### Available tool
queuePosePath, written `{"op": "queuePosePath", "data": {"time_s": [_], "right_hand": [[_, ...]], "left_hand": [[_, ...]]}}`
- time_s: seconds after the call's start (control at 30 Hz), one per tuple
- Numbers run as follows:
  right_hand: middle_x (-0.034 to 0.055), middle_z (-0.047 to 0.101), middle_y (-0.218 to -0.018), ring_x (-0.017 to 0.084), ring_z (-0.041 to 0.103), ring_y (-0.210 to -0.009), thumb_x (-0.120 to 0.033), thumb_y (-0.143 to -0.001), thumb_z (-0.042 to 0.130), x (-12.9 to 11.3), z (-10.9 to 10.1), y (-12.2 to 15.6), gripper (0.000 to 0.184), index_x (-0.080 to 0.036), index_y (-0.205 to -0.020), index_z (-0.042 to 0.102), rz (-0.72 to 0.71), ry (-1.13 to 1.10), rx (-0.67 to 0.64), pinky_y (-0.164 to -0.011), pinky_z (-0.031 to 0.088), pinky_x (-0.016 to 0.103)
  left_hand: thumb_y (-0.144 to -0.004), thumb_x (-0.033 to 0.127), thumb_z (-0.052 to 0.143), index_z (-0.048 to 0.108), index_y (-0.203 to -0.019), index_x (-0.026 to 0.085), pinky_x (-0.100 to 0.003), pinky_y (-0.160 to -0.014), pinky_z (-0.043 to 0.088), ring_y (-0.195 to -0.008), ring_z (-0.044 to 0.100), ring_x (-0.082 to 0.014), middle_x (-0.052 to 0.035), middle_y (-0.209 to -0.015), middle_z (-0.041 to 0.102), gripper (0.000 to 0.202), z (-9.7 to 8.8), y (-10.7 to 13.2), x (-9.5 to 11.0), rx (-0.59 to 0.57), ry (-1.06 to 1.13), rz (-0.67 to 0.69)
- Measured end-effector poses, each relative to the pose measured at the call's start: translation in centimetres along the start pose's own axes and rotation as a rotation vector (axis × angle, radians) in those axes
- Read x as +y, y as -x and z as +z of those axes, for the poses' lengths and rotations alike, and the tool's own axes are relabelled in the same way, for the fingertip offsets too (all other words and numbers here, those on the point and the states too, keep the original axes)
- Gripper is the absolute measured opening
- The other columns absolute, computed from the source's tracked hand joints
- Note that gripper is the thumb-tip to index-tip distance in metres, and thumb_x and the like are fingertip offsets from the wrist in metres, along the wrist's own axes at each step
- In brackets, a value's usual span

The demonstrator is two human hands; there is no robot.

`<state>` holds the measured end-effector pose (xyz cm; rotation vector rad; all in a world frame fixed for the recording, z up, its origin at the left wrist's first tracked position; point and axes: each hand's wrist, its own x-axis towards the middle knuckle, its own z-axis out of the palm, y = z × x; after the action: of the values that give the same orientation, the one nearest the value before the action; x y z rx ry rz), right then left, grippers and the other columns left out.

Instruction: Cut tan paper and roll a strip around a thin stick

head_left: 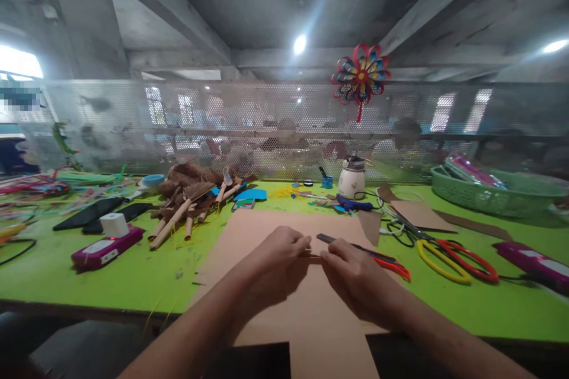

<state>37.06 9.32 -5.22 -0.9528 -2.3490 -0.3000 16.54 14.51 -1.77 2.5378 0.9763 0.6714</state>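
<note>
My left hand point(280, 251) and my right hand point(358, 269) are close together over brown sheets on the table. The fingertips of both pinch the far edge of a brown paper piece point(331, 314), which appears folded or curled there. Its near end hangs past the table's front edge. Beneath it lie larger brown paper sheets point(231, 243). Just behind my right hand rests a dark tool with red handles point(393, 266), partly hidden by the fingers. A black flat piece point(325, 238) shows between the hands, and I cannot tell if it belongs to that tool.
Large scissors point(444, 260) with yellow and red handles lie right, near a purple power strip point(536, 263) and a green basket point(489, 192). Brown paper rolls point(175, 222) and another power strip point(109, 246) are left. A pale jug point(351, 180) and blue glue gun point(353, 204) stand behind.
</note>
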Motion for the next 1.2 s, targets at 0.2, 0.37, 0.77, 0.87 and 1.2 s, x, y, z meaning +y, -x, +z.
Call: {"op": "queuePosePath", "data": {"time_s": [0.2,0.37,0.77,0.87,1.2], "right_hand": [[0.0084,0.054,-0.090,0.020,0.049,-0.081,-0.011,-0.092,0.039,0.8,0.8,0.1,0.017,-0.016,-0.097,0.054,0.014,0.012,0.063,-0.068,0.044,0.033],[0.0095,0.055,-0.092,0.020,0.048,-0.082,-0.011,-0.091,0.042,0.6,0.8,-0.2,0.017,-0.014,-0.102,0.055,0.009,0.029,0.088,-0.068,0.043,0.034],[0.0101,0.056,-0.100,0.021,0.053,-0.089,-0.011,-0.084,0.048,-0.1,-0.2,-0.5,0.022,-0.020,-0.101,0.058,0.123,-0.331,0.111,-0.077,0.047,0.035],[0.0120,0.059,-0.106,0.023,0.055,-0.094,-0.018,-0.082,0.054,0.8,-0.2,-0.5,0.026,-0.019,-0.108,0.057,0.216,-0.496,0.105,-0.079,0.046,0.037],[-0.0039,0.040,-0.046,0.009,0.038,-0.045,-0.052,-0.087,0.044,3.6,-0.6,-3.4,0.051,-0.017,-0.050,0.044,0.372,-0.964,-0.393,-0.048,0.029,0.023]], "left_hand": [[-0.084,0.045,0.041,0.056,-0.064,0.014,-0.020,-0.049,0.029,-0.055,0.032,-0.0092,0.0038,-0.057,0.037,0.041,-1.2,-1.6,-0.7,-0.337,0.148,-0.147],[-0.083,0.039,0.043,0.054,-0.068,0.016,-0.020,-0.055,0.031,-0.062,0.032,-0.0102,0.0031,-0.063,0.038,0.030,-0.8,-0.4,-0.8,-0.256,0.183,-0.001],[-0.077,0.037,0.049,0.051,-0.066,0.015,-0.021,-0.051,0.027,-0.057,0.033,-0.0095,0.0046,-0.059,0.037,0.025,-0.2,-0.3,-0.9,-0.218,0.288,-0.200],[-0.078,0.037,0.050,0.053,-0.069,0.014,-0.021,-0.051,0.027,-0.056,0.032,-0.0090,0.0047,-0.060,0.037,0.025,-0.2,-0.1,0.0,-0.206,0.327,-0.202],[-0.076,0.040,0.051,0.054,-0.067,0.014,-0.021,-0.055,0.032,-0.060,0.038,-0.0105,0.0034,-0.062,0.044,0.028,-0.6,-0.6,-0.3,-0.160,0.382,-0.124]]}}
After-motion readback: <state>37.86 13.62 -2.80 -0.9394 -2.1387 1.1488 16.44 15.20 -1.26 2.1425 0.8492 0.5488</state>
